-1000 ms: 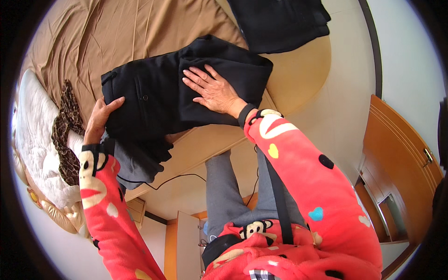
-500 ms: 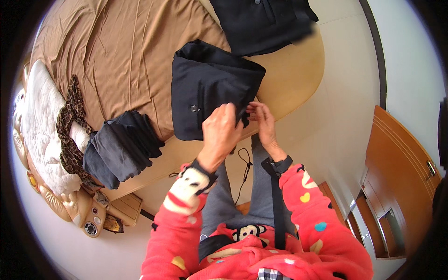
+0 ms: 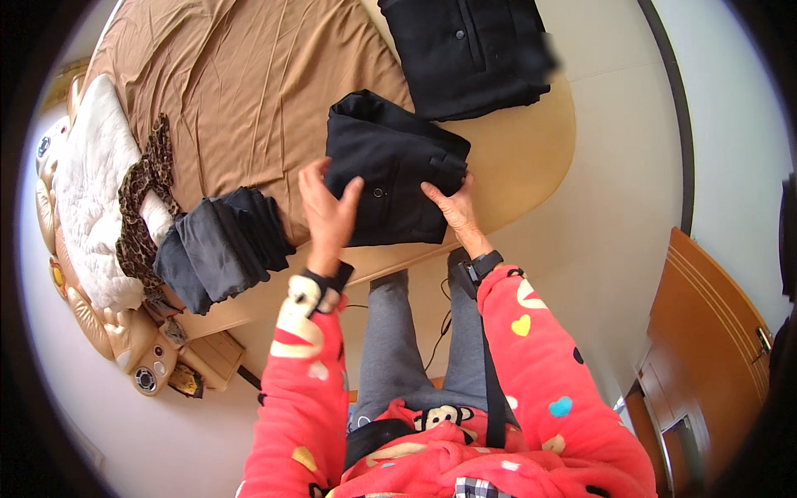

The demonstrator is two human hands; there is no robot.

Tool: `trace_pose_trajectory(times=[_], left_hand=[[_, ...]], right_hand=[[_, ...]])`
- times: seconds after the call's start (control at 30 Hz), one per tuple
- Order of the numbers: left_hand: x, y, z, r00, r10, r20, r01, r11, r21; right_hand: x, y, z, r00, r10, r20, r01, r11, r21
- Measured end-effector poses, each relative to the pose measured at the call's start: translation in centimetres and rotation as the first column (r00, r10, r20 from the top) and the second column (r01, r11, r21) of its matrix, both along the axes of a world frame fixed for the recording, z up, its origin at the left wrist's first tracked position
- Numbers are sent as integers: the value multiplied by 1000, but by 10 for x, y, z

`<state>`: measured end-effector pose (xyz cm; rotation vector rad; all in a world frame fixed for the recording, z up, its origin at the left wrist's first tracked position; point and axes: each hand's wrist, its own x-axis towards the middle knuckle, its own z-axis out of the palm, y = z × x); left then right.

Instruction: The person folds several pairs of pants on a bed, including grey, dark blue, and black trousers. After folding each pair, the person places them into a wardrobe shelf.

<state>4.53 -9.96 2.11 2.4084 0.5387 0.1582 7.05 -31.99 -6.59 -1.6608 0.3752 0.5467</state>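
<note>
A folded pair of black trousers [image 3: 398, 183] lies on the bed's near edge, with a buttoned back pocket facing up. My left hand [image 3: 328, 212] is at their left edge, thumb and fingers spread apart, holding nothing. My right hand [image 3: 455, 212] has the right edge of the trousers, thumb on top of the cloth and fingers round the side, partly hidden. Farther off to the right lies another folded black garment [image 3: 465, 58], also with a buttoned pocket.
A stack of dark folded clothes [image 3: 224, 249] sits left on the bed's edge. Beyond it are a leopard-print cloth [image 3: 137, 224] and a white quilt [image 3: 91, 199]. A brown sheet [image 3: 224, 100] covers the bed. A cable [image 3: 440, 336] lies on the floor; a wooden door [image 3: 706, 324] stands at right.
My left hand has moved off the trousers' front to their left edge and spread. My right hand now has its thumb on the cloth. The trousers look narrower, their right side folded in.
</note>
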Motion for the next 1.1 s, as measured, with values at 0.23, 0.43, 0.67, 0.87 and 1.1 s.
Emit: trace_pose_trajectory(times=[0.23,0.43,0.67,0.87,1.1], left_hand=[[43,58,-85,873,6,-488,-226,891,-394],[8,46,-58,903,87,-420,-398,534,-746],[15,-27,95,912,238,-334,-393,274,-878],[135,-55,96,960,256,115,-19,470,-883],[222,-87,-59,945,322,-49,-322,898,-300]], right_hand=[[6,-12,11,974,98,-205,-27,946,323],[4,-10,39,976,-12,-215,53,981,185],[63,-86,202,963,265,47,-261,963,-70],[186,-103,240,938,136,318,-93,985,-146],[314,-85,30,993,110,-45,-116,980,-159]])
